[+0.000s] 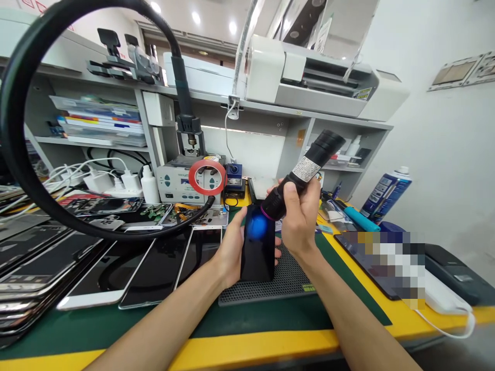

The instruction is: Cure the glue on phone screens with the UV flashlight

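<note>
My left hand (231, 251) is closed round a black smartphone (257, 260), thumb along its left edge and fingertips showing past its right edge. In my right hand (299, 219) is a black flashlight (305, 172) with a white label, gripped round its body. Its head points down and left, close over the upper part of the phone. A round blue spot of light shows on the dark glass there. Beneath the phone lies a dark perforated mat (286, 281) on the green work mat (216, 322).
To the left lie several phones and screens (158, 268). A thick black hose (11, 123) loops above them from a grey machine (174, 183) carrying a red tape roll (192, 176). At right are a tablet (363, 263), a spray can (386, 193) and a teal roll (361, 219).
</note>
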A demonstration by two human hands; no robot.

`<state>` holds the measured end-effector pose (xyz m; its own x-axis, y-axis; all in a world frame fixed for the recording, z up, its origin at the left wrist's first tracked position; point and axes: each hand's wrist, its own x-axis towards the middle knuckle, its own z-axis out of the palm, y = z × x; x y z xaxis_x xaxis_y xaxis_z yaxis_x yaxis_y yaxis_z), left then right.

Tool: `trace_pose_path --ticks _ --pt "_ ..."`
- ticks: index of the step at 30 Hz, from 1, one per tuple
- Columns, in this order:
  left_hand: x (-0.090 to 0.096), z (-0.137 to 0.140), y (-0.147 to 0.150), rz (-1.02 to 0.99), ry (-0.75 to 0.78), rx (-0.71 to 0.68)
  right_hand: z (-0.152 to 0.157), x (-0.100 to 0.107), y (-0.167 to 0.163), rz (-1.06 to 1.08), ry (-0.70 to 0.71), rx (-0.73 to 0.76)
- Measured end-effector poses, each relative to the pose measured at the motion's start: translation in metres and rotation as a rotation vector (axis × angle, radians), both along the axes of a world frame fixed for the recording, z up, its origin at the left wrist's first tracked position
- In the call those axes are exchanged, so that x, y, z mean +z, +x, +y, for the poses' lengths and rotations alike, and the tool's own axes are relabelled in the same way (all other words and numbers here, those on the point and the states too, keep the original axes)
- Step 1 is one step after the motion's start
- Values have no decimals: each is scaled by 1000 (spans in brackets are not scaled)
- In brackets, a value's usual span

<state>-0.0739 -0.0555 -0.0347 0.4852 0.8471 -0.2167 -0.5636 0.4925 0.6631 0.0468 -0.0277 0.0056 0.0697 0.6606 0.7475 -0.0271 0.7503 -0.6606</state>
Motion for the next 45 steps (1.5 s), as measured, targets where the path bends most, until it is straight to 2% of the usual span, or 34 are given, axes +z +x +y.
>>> trace_pose_path --ticks 8,14,26,31,37,40,45 --pt "4 -2 -1 -26 34 -10 3 1 -4 75 134 -60" --pt "5 -3 -1 -16 44 4 -1 6 -6 94 158 -178" --pt "10 -6 -2 8 53 59 5 11 0 142 143 -246" --pt "9 -1 -5 22 105 130 1 18 0 223 167 -193" --pt "-1 9 -9 13 168 155 -7 16 -8 249 144 14" --pt "-3 10 -10 -23 205 149 -17 10 -16 183 145 9" --pt "2 7 -8 -71 191 332 -32 4 -26 102 182 -12"
